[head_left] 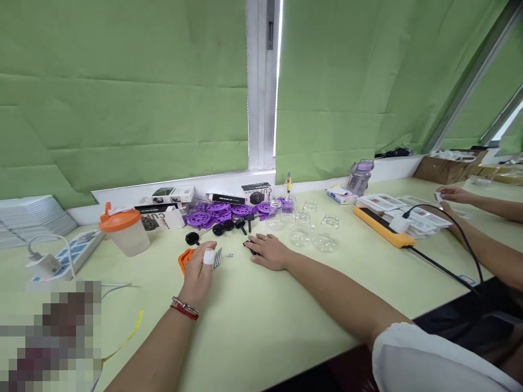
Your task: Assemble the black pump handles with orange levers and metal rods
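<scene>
My left hand [199, 275] rests edge-on on the table with its fingers stretched forward, a white wrap round one digit. Several slim metal rods [218, 258] lie just right of it, and a flat orange piece [185, 260] is partly hidden on its left. My right hand [267, 252] lies palm down, fingers spread, over small black pieces [250, 247] that it mostly covers. Between the hands sits a little group of tiny metal parts [230, 255]. Black round-headed parts [218, 230] and purple wheel-shaped pieces [220, 211] are heaped beyond.
Clear glass-like vessels [300, 236] stand right of the heap. An orange-lidded cup [126, 231] and a white power strip [84, 247] are at left. An orange power strip [382, 226] is at right, near another person's hands [453, 194]. Boxes [256, 193] line the back.
</scene>
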Tool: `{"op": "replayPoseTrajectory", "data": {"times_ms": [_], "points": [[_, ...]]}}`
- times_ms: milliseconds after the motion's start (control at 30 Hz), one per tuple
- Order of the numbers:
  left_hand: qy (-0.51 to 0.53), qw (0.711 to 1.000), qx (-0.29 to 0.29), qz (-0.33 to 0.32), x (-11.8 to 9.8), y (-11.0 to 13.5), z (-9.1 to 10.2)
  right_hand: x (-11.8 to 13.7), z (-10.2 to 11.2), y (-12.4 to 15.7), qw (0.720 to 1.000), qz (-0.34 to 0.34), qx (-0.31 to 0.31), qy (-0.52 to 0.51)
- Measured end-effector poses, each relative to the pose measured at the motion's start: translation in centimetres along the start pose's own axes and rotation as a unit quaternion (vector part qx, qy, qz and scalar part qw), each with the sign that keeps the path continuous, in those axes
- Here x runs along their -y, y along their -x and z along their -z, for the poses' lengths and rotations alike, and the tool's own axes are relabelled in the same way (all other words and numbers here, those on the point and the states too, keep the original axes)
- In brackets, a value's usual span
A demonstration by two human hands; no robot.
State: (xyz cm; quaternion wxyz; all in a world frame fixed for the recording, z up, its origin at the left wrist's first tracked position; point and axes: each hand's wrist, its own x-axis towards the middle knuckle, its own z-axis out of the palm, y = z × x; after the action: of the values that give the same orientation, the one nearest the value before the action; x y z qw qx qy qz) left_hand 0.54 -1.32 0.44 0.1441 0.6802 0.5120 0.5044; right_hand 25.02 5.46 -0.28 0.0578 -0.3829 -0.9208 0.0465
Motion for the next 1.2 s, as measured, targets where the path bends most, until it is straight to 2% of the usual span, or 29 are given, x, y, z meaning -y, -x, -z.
{"op": "replayPoseTrajectory", "data": {"times_ms": [233,633,1200], "points": [[0.007,1.000,0.009,0.009,-0.3,0.0,0.0,-1.5,-0.3,-0.6,1.000,0.009,-0.011,0.005],[0.018,0.999,0.019,0.029,-0.1,0.0,-0.1,-1.5,-0.3,-0.6,1.000,0.016,-0.010,0.008],[0.014,0.999,0.029,0.015,0.4,0.0,-0.1,-1.5,-0.6,-0.6,1.000,0.010,-0.022,0.015]]}}
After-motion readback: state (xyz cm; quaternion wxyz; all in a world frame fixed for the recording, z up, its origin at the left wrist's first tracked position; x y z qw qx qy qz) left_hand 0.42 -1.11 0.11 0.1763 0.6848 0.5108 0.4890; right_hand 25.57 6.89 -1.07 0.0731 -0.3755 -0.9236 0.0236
